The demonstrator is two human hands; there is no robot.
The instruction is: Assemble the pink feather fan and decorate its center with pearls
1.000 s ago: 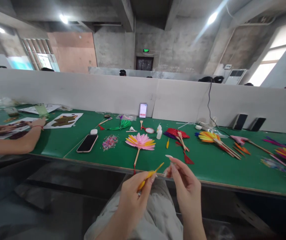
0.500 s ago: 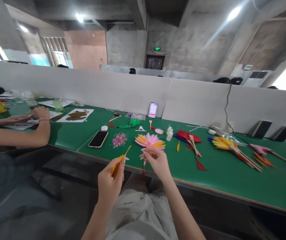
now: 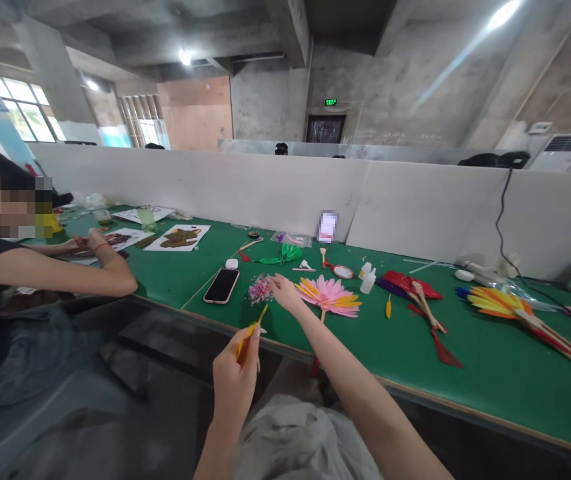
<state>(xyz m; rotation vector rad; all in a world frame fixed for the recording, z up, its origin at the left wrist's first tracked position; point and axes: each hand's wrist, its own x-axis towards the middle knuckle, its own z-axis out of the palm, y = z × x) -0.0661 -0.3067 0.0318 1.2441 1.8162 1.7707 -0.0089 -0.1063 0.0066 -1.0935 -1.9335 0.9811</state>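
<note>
My left hand [image 3: 236, 365] is closed around a yellow feather [image 3: 249, 335], its thin end pointing up past my fingertips. My right hand [image 3: 285, 292] reaches across to a heap of small multicoloured sequins [image 3: 259, 288]. Its fingertips are pinched together at the heap's right edge; whether a piece is between them is too small to make out. Under and beside my right forearm lies a pink and yellow feather fan [image 3: 332, 295] with a wooden handle, partly covered by the arm. A loose yellow feather [image 3: 388, 307] lies farther right.
A phone [image 3: 222, 286] lies left of the sequins. Behind are a green feather piece [image 3: 286, 253], a small round mirror [image 3: 343, 271] and glue bottles [image 3: 368, 280]. Red and yellow feather fans [image 3: 502, 303] lie right. A co-worker's arm [image 3: 90, 270] rests on the table at left.
My right hand has left the pink fan and moved left to the sequins. The left hand still holds the yellow feather. The view has turned left, showing more of the co-worker.
</note>
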